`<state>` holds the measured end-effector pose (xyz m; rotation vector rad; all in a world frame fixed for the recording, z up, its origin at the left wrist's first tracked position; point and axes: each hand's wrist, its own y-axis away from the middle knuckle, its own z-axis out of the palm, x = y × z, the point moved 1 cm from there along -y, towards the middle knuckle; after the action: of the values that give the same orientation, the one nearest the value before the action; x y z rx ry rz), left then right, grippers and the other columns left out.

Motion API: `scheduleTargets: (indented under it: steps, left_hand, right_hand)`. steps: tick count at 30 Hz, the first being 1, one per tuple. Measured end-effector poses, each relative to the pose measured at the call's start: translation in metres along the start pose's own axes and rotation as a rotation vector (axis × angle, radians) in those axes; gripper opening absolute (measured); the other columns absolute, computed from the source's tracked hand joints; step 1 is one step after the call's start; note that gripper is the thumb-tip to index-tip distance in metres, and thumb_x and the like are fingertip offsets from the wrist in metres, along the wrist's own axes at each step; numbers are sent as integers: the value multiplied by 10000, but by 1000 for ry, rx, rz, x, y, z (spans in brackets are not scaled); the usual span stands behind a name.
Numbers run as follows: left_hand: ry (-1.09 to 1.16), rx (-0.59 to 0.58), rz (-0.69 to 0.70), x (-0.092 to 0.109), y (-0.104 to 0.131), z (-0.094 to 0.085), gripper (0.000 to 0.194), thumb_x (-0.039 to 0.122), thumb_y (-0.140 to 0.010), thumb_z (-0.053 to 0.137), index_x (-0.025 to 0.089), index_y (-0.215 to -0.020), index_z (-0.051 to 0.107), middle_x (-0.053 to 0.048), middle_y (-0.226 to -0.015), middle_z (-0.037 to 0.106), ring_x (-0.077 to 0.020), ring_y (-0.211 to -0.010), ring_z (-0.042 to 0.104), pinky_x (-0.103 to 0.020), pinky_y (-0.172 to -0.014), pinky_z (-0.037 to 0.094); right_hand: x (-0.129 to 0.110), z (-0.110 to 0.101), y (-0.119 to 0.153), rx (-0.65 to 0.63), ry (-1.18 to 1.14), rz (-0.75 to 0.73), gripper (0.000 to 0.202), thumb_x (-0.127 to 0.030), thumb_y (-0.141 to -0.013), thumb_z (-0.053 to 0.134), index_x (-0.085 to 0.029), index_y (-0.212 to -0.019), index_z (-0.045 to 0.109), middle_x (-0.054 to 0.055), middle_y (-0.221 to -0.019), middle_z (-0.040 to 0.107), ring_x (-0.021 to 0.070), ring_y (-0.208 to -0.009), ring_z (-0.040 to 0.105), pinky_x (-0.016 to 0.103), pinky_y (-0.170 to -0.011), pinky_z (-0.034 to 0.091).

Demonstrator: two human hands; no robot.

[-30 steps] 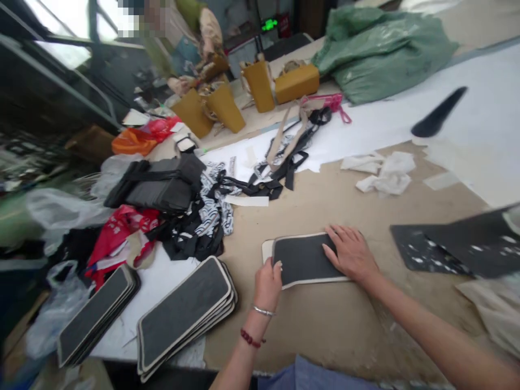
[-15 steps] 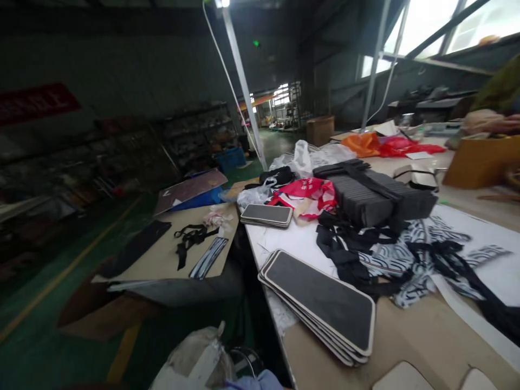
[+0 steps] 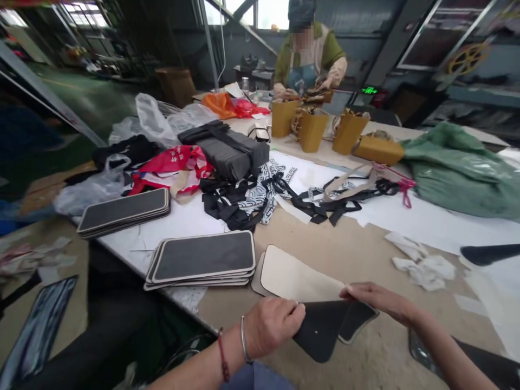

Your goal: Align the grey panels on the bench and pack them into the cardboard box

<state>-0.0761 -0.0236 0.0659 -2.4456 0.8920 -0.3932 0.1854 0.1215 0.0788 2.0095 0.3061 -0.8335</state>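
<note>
My left hand (image 3: 274,326), with a bangle and a red bracelet at its wrist, is closed on the left edge of a black panel (image 3: 320,331). That panel is tilted, its near corner hanging toward me. My right hand (image 3: 376,297) is closed at the fingertips on the panel's far right edge. Behind it lies a cream rounded panel (image 3: 298,273), partly covered by the black one. Another dark panel with a pale border (image 3: 357,320) shows under my right hand. To the left sits a stack of black panels with cream borders (image 3: 205,255).
A second panel stack (image 3: 125,210) lies farther left. Behind are black and patterned straps (image 3: 252,197), a bundle of grey pieces (image 3: 231,151) and plastic bags (image 3: 154,119). Across the table a co-worker (image 3: 304,65) handles mustard containers (image 3: 312,130). A green bag (image 3: 463,162) lies right.
My view has swung to the right and down. Both my hands and the black panel between them have come into view, along with the co-worker and mustard containers.
</note>
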Motion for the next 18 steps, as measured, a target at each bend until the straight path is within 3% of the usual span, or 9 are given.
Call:
scheduleTargets:
  steps: [3, 5, 8, 12, 15, 18]
  left_hand:
    - [-31, -14, 25, 1, 3, 1, 232, 120, -828, 458, 91, -1058, 468, -29, -747, 601, -111, -626, 562, -230, -514, 451]
    - [-55, -31, 40, 2, 2, 0, 218, 126, -827, 462, 89, -1042, 478, -21, -721, 590, -105, -605, 557, -225, -502, 443]
    - [-67, -77, 73, 4, -2, -8, 197, 134, -819, 477, 90, -1009, 502, -5, -680, 567, -101, -564, 533, -227, -473, 418]
    - [-45, -125, 123, 13, -12, -23, 124, 156, -822, 467, 99, -908, 536, 15, -611, 510, -86, -509, 491, -222, -427, 366]
    - [-41, -165, 146, 22, -15, -23, 98, 215, -839, 469, 148, -814, 537, 33, -585, 482, -68, -480, 479, -200, -408, 349]
    - [-32, -237, 135, 25, -12, -15, 98, 229, -849, 460, 193, -823, 548, 23, -679, 545, -56, -542, 525, -172, -428, 374]
  right_hand:
    - [-2, 6, -38, -169, 50, -41, 594, -678, -694, 471, -138, -859, 654, 71, -848, 645, 211, -819, 562, 312, -777, 429]
    - [4, 14, -59, -234, 118, 15, 496, -628, -674, 535, -149, -740, 647, 43, -728, 627, 175, -714, 554, 282, -700, 444]
    - [17, 26, -81, -264, 212, 157, 429, -566, -660, 561, -158, -529, 548, 28, -531, 548, 143, -523, 518, 260, -531, 444]
    - [37, 39, -94, -322, 141, 261, 440, -587, -684, 468, -172, -541, 489, 58, -498, 552, 129, -417, 523, 209, -365, 380]
    - [57, 45, -101, -299, 49, 236, 477, -657, -608, 479, -185, -538, 464, 85, -500, 569, 125, -389, 529, 168, -286, 286]
    - [78, 50, -111, -268, 15, 183, 510, -716, -529, 472, -208, -497, 427, 81, -454, 551, 123, -336, 499, 168, -256, 231]
